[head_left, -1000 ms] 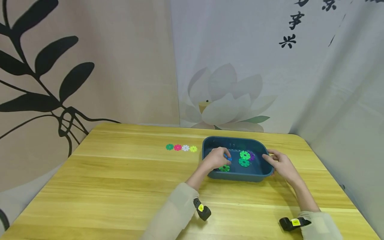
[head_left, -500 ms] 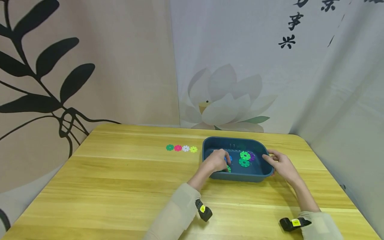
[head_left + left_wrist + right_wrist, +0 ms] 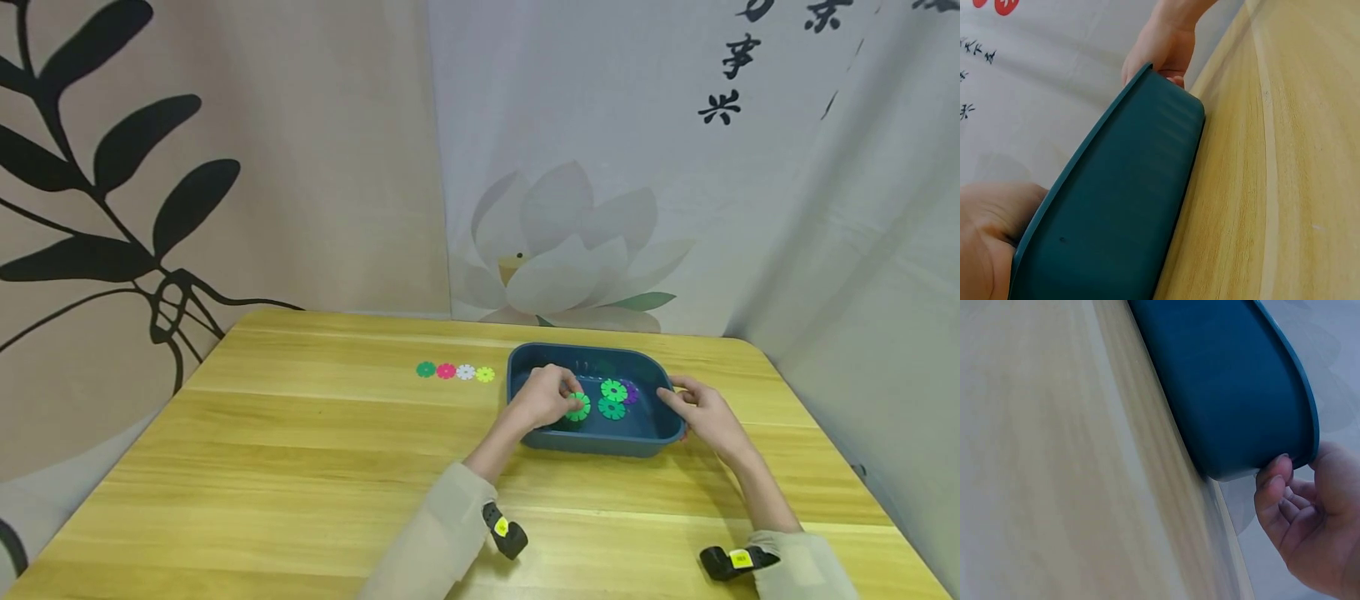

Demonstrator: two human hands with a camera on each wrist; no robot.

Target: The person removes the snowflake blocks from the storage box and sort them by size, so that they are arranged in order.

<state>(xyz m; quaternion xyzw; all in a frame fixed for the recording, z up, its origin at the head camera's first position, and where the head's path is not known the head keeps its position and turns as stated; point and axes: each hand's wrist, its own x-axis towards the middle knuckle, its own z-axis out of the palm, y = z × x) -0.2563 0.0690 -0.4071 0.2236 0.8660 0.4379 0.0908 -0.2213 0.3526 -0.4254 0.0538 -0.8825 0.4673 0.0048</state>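
Observation:
In the head view a dark blue plastic bin (image 3: 600, 446) stands on the table. My left hand (image 3: 543, 398) reaches over its near left side and pinches a light green notched disc (image 3: 578, 408) between thumb and fingers. My right hand (image 3: 703, 414) grips the bin's right end, thumb on the rim; in the right wrist view the right hand (image 3: 1310, 525) has its fingertips against the outer wall. Farther right inside lie another light green disc (image 3: 613, 389), a teal-green disc (image 3: 611, 409) and a purple disc (image 3: 632, 394). The left wrist view shows mainly the bin's outer wall (image 3: 1110, 181), hiding the left fingertips.
Left of the bin, a row of notched discs lies flat on the wooden table (image 3: 300, 467): dark green (image 3: 426, 369), pink (image 3: 446, 371), white (image 3: 466, 372) and yellow (image 3: 485, 375). A printed curtain (image 3: 360, 167) hangs behind the table.
My left hand reached down to the light green disc at the bin's near left, took hold of it and moved it up and right. The blue disc is now hidden. My right hand stays put.

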